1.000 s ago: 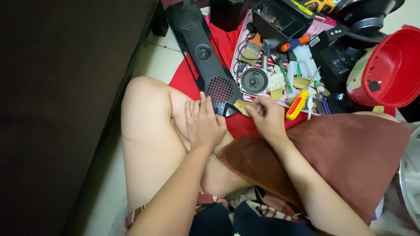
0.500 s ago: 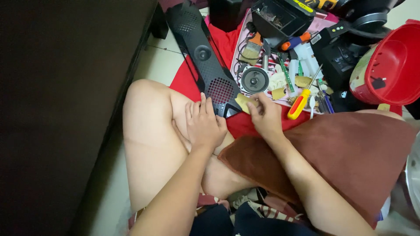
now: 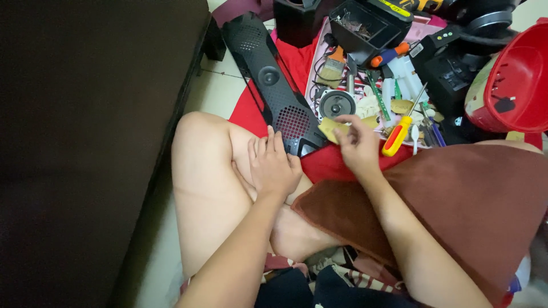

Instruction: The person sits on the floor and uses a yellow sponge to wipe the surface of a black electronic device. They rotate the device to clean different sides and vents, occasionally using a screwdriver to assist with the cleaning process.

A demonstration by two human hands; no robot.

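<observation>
Your left hand (image 3: 273, 168) flat on your bare knee, fingers loose and holding nothing, fingertips touching the black speaker grille (image 3: 274, 85) at 12 o'clock, your right hand (image 3: 357, 145) pinching a small tan card (image 3: 330, 128), round speaker driver (image 3: 335, 104) just beyond, yellow screwdriver (image 3: 397, 136) at 3 o'clock.

Home floor used as makeshift repair spot, not proper workshop. Person sits cross-legged on pale tiled floor (image 3: 220, 85), bare knee up, brown cushion (image 3: 456, 211) on lap. Dark wooden furniture (image 3: 85, 142) close alongside. Red cloth (image 3: 319, 162) spread as work surface. On it: long black speaker grille panel (image 3: 274, 97), small round loudspeaker (image 3: 335, 104), yellow-handled screwdriver (image 3: 397, 137), pink tray (image 3: 422, 31) cluttered with small tools and parts, open black box (image 3: 365, 25), red plastic basket (image 3: 514, 80).
</observation>
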